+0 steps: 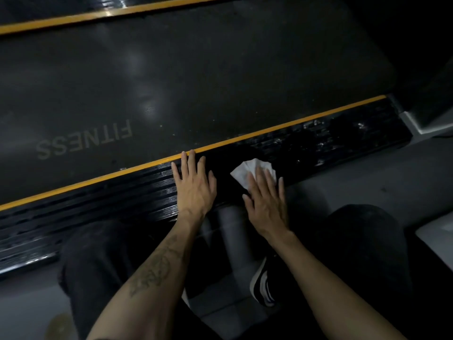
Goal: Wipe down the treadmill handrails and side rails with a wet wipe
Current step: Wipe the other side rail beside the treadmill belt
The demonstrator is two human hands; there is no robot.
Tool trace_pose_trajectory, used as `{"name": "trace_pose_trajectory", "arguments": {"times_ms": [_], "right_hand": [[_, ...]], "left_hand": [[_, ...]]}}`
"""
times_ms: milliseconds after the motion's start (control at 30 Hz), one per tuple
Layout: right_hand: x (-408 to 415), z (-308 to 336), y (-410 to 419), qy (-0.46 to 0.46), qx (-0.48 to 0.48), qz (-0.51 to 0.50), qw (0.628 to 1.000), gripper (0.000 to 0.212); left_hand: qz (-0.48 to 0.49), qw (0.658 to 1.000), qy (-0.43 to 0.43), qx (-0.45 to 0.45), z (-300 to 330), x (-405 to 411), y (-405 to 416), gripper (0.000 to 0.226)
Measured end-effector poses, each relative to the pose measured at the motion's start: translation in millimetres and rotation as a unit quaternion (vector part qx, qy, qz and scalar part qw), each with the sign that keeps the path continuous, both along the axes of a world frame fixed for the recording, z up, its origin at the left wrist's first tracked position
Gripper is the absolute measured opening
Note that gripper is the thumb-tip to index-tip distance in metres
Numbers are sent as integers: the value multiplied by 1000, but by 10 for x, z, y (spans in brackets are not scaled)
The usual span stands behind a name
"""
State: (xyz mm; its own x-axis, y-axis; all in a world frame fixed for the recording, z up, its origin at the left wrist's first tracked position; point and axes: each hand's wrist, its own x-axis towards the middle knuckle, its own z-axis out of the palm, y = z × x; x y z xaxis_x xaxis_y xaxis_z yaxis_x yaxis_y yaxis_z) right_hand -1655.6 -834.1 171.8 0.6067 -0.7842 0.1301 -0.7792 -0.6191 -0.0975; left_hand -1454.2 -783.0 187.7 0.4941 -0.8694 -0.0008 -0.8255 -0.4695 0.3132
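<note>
- The near side rail (103, 204) of the treadmill, black and ribbed, runs as a slant from the lower left of the frame up to the right of centre, with a yellow stripe (269, 130) along its upper edge.
- The right hand (266, 200) lies flat just right of centre, fingers straight and together, pressing a crumpled white wet wipe (245, 171) onto the rail; the wipe shows beyond the fingertips and to their left.
- The left hand (195, 182) rests palm down on the same rail just left of the wipe, fingers spread and straight, holding nothing; its longest fingertips reach the yellow stripe.
- Right of the wipe, the rail surface shows patchy glints.
- Above the rail, the dark running belt (196, 69) fills the upper half of the frame, with the word FITNESS (84, 141) printed on it at the left, upside down in this view.
- A second yellow stripe (110, 13) crosses the top left.
- At the bottom, the person's dark trouser knees (98, 253) frame the forearms, and a black shoe with white stripes (263, 285) stands on the grey floor (367, 173).
</note>
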Motion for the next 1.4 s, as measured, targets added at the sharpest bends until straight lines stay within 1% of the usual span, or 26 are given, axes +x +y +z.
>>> {"name": "trace_pose_trajectory", "arguments": {"times_ms": [67,133,233,300,367,433,533,567,600,667,733,767,800,867,933,967,1033,1100,1167,1200,1267,1333,1400], "right_hand": [[82,8,34,-24,15,-61,998,65],[232,14,135,-40,37,-69,996,68],[210,19,202,-25,53,16,998,67],[71,32,79,-7,42,61,997,63],[-8,41,-44,12,28,73,997,60],[22,38,-58,0,35,31,999,61],[269,25,102,-38,53,-56,996,67],[349,28,160,-44,60,-70,995,69],[402,32,203,-42,66,-63,995,70],[387,38,208,-23,70,3,997,68],[248,40,88,8,47,69,996,64],[159,46,3,22,32,78,996,62],[83,50,-77,26,24,69,997,61],[20,54,-148,11,36,14,999,63],[133,49,-63,-15,56,-47,997,67],[215,45,5,-24,63,-59,996,69],[304,27,89,-18,60,-23,998,70],[232,24,27,0,47,56,997,67],[92,25,-126,15,24,93,995,63],[37,29,-196,20,19,83,996,62],[15,43,-254,14,34,23,999,64],[140,40,-175,-5,55,-40,998,67],[306,44,-49,-16,66,-67,995,69]], "left_hand": [[-2,1000,-5,7,8,-5,-14,56],[-3,1000,-4,12,14,-13,-49,57],[-5,1000,-3,16,27,-32,-43,58],[-14,1000,-7,15,22,-28,-38,58],[-18,1000,-12,13,17,-14,-33,60],[-22,1000,-18,11,16,-10,-29,62],[-21,1000,-13,17,4,-5,-26,58],[-21,1000,-9,18,5,0,-31,58],[-20,1000,-5,18,-2,4,-30,57],[-18,1000,0,15,-16,15,-26,57],[-19,1000,3,9,-26,22,-12,56],[-21,1000,6,7,-30,13,-16,56],[-23,1000,8,7,-27,7,-25,56],[-23,1000,6,13,-24,-3,-43,57],[-22,1000,0,15,-21,-6,-48,57],[-22,1000,-1,15,-20,-7,-50,57],[-22,1000,-4,19,-13,-10,-56,57],[-21,1000,-4,22,-14,-14,-49,58],[-20,1000,-6,21,-21,-8,-41,59],[-19,1000,-6,19,-20,-5,-41,60],[-20,1000,-9,18,-10,2,-45,62],[-20,1000,-9,16,-7,-5,-44,63],[-20,1000,-7,16,-6,-5,-44,64]]}}
